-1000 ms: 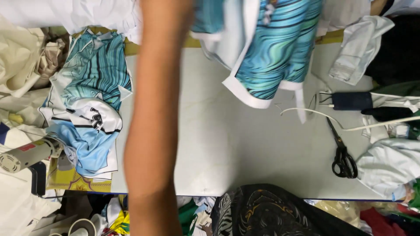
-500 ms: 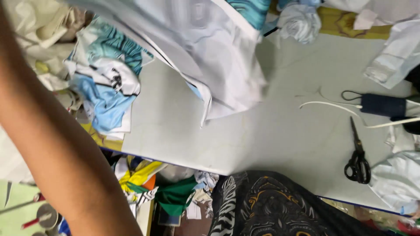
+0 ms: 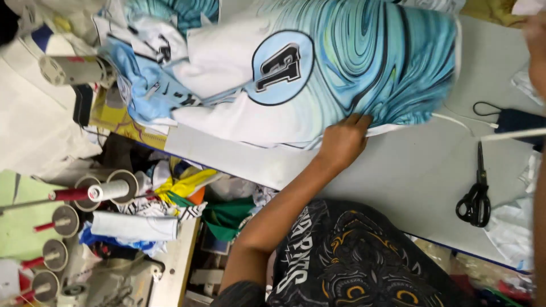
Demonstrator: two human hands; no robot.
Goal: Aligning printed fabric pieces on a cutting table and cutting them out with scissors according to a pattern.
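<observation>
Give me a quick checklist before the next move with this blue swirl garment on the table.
1. Left hand on the garment near its lower edge: ok, fingers rest on the fabric.
2. Right hand grip: cannot tell, only its edge shows at the frame's right side.
3. Garment spread flat: not ok, its left part lies rumpled over the cloth pile.
4. Scissors apart from the garment: ok, on bare table to the right.
5. White cord free: cannot tell, one end runs under the garment's edge.
</observation>
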